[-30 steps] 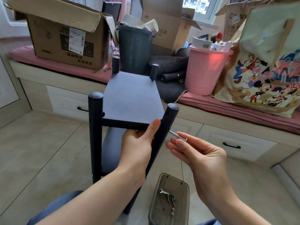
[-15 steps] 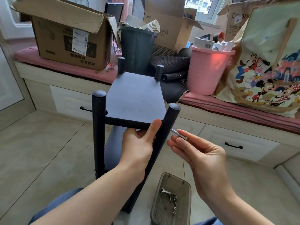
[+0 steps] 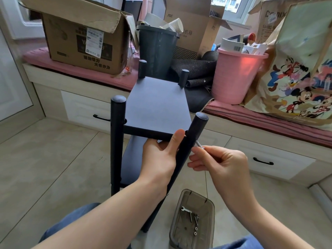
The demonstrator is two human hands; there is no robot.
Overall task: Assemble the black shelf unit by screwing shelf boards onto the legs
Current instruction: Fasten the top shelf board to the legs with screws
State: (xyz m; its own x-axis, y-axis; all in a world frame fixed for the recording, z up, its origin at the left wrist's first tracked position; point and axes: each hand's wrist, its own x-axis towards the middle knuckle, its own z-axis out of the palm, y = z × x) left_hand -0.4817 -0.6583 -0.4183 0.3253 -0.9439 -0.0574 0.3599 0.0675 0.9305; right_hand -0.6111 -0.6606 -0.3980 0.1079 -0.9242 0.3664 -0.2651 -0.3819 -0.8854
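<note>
The black shelf unit stands on the tiled floor in front of me, with a top shelf board (image 3: 158,106) and a lower board (image 3: 133,157) between round black legs. My left hand (image 3: 159,159) grips the near right leg (image 3: 195,133) just under the top board, thumb on the board's front edge. My right hand (image 3: 217,164) pinches a silver screw (image 3: 199,145) whose tip touches the right side of that leg. The near left leg (image 3: 116,141) stands upright; the right leg leans.
A clear plastic tray (image 3: 192,220) on the floor near my knees holds a small wrench, screws and washers. Behind the shelf runs a window bench with drawers, carrying cardboard boxes (image 3: 84,38), a dark bin (image 3: 156,49), a pink bucket (image 3: 237,76) and a cartoon bag (image 3: 296,74).
My right hand has moved left, bringing the screw from free air up against the near right leg. My left hand keeps its grip on that leg.
</note>
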